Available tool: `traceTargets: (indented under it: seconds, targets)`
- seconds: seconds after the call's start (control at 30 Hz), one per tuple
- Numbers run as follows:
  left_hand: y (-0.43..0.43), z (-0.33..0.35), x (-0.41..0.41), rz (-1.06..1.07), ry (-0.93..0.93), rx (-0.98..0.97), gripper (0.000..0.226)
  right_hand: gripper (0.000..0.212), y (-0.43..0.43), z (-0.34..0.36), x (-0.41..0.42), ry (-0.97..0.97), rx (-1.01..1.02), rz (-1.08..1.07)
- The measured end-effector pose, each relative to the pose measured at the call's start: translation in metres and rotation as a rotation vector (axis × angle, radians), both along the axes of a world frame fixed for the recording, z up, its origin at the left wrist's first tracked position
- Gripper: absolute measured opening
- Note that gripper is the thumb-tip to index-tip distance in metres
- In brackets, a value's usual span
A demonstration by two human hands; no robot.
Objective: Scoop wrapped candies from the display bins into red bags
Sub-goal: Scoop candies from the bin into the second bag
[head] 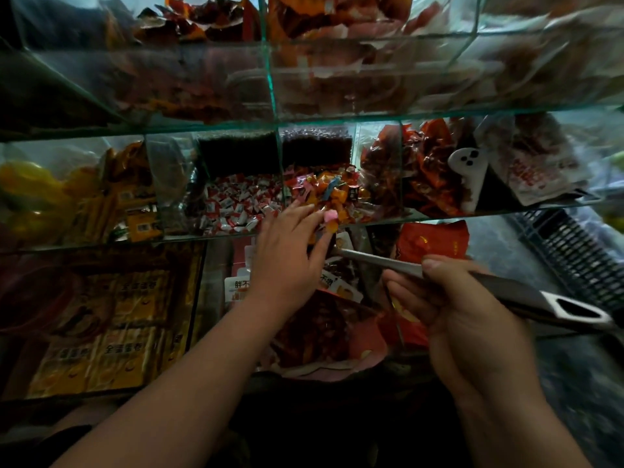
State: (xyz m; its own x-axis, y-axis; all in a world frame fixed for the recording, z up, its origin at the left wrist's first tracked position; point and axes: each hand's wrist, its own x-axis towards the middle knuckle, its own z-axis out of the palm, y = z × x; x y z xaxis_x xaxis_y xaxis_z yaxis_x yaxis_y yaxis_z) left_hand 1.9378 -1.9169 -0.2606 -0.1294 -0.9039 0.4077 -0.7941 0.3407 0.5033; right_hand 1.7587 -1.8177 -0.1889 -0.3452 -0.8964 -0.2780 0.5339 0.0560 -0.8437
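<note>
A glass bin of mixed orange, red and pink wrapped candies [332, 192] sits in the middle shelf row. My left hand [290, 255] reaches over the bin's front edge, its fingers spread on the candies, and a pink candy [330, 216] lies at the fingertips. A metal scoop handle [381, 260] is gripped by my right hand [462, 309] and points left towards the bin. The scoop's head is hidden behind my left hand. A red bag [434, 241] shows behind the handle and under my right hand.
A bin of white-and-red candies [236, 206] lies left of the mixed bin, and yellow packets [135, 211] fill the bin further left. Red snack packs [425, 170] are on the right. A black slotted basket [574, 255] stands at the far right. Glass shelf edges [371, 116] project overhead.
</note>
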Motion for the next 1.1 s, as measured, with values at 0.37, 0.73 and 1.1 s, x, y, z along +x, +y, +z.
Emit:
traceTargets:
  seconds: [0.37, 0.73, 1.1]
  targets:
    - [-0.051, -0.005, 0.008, 0.051, 0.178, -0.004, 0.049, 0.004, -0.090, -0.021, 0.006, 0.546, -0.247, -0.054]
    - [-0.031, -0.013, 0.021, 0.079, 0.232, 0.229, 0.070, 0.007, -0.075, -0.029, 0.004, 1.258, -0.648, 0.070]
    - [0.072, -0.024, 0.060, 0.205, 0.513, 0.187, 0.030, 0.042, 0.050, 0.006, -0.009, 0.367, -0.284, 0.121]
